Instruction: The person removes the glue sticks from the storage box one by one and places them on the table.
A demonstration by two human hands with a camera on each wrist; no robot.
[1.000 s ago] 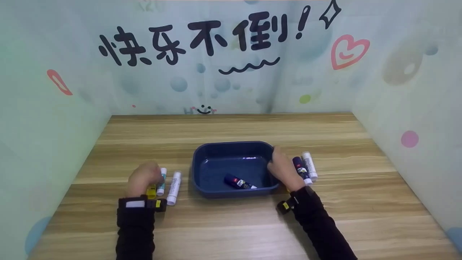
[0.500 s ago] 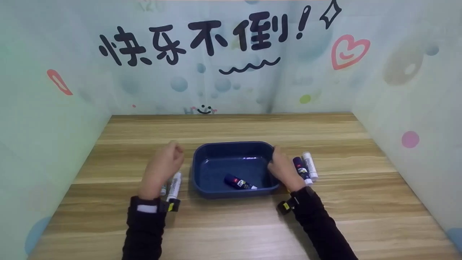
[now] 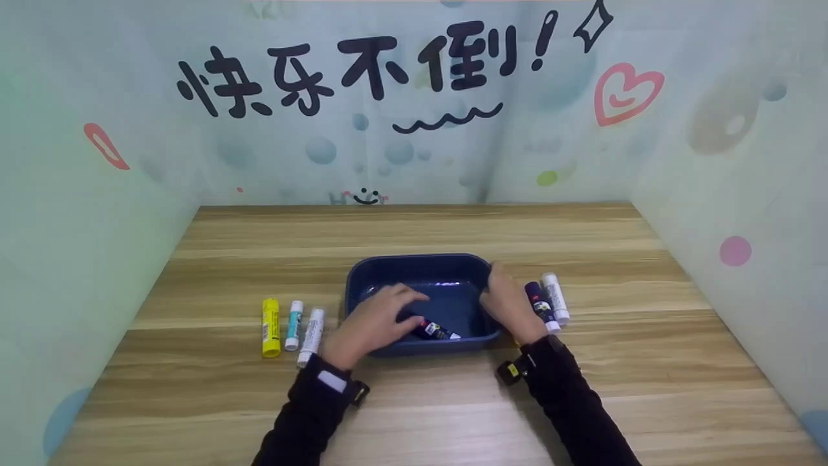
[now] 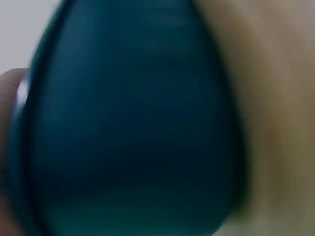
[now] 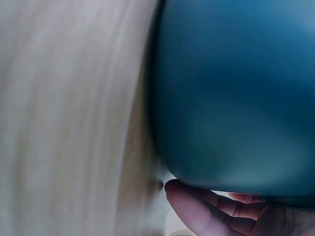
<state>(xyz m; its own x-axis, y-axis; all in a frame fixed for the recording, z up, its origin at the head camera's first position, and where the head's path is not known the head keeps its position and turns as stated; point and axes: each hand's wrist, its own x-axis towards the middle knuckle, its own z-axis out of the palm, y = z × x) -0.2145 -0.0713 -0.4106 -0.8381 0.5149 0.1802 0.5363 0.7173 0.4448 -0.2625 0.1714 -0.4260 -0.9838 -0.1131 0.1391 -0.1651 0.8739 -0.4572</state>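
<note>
A dark blue rectangular box (image 3: 420, 347) stands on the wooden table, with a navy glue stick (image 3: 438, 330) lying inside near its front wall. My left hand (image 3: 378, 320) reaches over the box's left side, thumb and fingers spread apart. Its thumb tip overlaps the left end of that glue stick in the head view. My right hand (image 3: 511, 303) grips the box's right wall at the rim; in the right wrist view its fingers (image 5: 192, 206) lie against the outside. The left wrist view is blurred and mostly filled by the box wall (image 4: 138, 108).
Left of the box lie a yellow glue stick (image 3: 270, 327), a teal-and-white one (image 3: 294, 325) and a white one (image 3: 313, 333). On the right are a navy glue stick (image 3: 541, 304) and a white one (image 3: 555, 298). Something yellow peeks out under the right wrist.
My left hand has left the glue sticks on the left, risen, and swung right over the box, its fingers spreading. The right hand stays on the box wall.
</note>
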